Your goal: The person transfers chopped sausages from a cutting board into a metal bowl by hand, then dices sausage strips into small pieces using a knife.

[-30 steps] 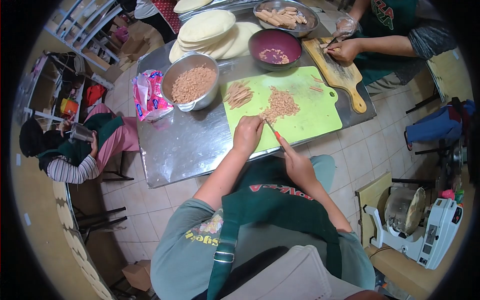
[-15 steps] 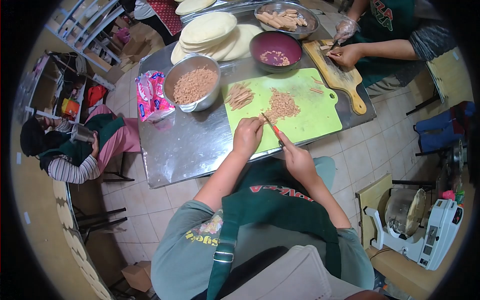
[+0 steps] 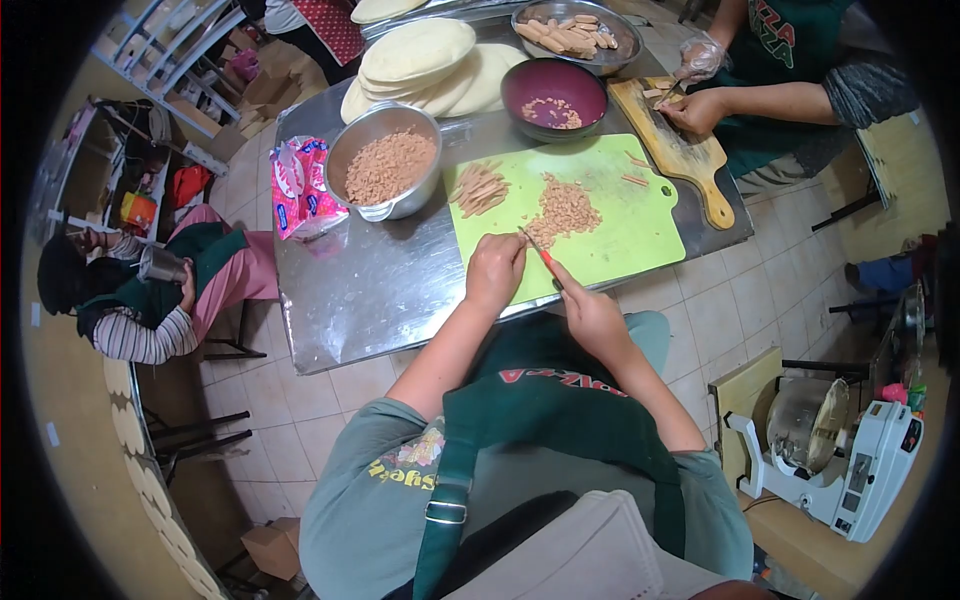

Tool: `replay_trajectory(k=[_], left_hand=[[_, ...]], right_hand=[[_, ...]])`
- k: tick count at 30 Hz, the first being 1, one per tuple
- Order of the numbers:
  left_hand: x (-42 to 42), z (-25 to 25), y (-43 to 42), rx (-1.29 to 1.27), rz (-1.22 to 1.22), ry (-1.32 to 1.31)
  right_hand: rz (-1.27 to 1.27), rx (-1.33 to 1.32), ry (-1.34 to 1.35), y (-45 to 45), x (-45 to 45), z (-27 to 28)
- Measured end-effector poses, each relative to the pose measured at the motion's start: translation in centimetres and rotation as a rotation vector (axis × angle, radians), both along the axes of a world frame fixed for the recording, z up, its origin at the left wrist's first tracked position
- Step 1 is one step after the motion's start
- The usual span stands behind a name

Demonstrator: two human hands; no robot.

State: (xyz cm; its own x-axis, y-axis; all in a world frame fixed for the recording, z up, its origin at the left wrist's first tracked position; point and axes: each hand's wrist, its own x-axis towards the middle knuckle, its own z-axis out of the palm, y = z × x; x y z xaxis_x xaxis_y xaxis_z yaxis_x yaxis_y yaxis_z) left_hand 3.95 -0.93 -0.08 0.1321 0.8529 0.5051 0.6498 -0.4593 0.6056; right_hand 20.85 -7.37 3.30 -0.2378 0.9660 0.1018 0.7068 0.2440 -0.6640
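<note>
My right hand (image 3: 598, 322) is wrapped round a small knife (image 3: 545, 259) with an orange-red handle. Its blade reaches toward the fingertips of my left hand (image 3: 496, 268), which is closed low on the green cutting board (image 3: 625, 245). What those fingers hold is mostly hidden beneath them. Beyond the blade lies a heap of diced sausage (image 3: 567, 208). Sausage strips (image 3: 480, 188) are bunched on the board's left part, and a few loose strips (image 3: 635, 180) lie at its upper right.
A metal pot (image 3: 385, 165) of diced sausage stands left of the board, by a pink packet (image 3: 300, 185). Behind are a purple bowl (image 3: 550, 88), stacked dough rounds (image 3: 420, 55) and a bowl of sausages (image 3: 570, 40). A co-worker's hands (image 3: 697, 110) cut on a wooden board (image 3: 700, 165).
The knife and my right hand have shifted very slightly; my left hand keeps its place. The co-worker's gloved hand at the wooden board has moved a little.
</note>
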Motion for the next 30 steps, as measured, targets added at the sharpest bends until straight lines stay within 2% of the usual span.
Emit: replay_trajectory(k=[8, 10, 14, 20, 23, 25, 30], left_hand=[[0.0, -0.4, 0.0, 0.03, 0.022, -0.013], [-0.1, -0.4, 0.0, 0.031, 0.03, -0.002], [-0.1, -0.4, 0.0, -0.005, 0.046, 0.007], [0.0, 0.0, -0.1, -0.056, 0.043, -0.007], [0.0, -0.1, -0.1, -0.026, 0.052, -0.014], [-0.1, -0.1, -0.1, -0.021, 0.053, -0.006], [-0.3, -0.2, -0.1, -0.02, 0.061, -0.001]], right_hand=[[-0.046, -0.038, -0.081, -3.5, 1.7, -0.3], [-0.048, 0.044, 0.052, -3.2, 1.9, -0.5], [-0.047, 0.079, 0.028, -2.1, 0.9, 0.4], [-0.011, 0.054, -0.054, -0.2, -0.2, 0.5], [-0.006, 0.015, -0.043, 1.1, -0.7, -0.4], [-0.004, -0.001, 0.056, 1.4, -0.8, -1.0], [-0.015, -0.04, -0.026, -1.8, 0.6, -0.5]])
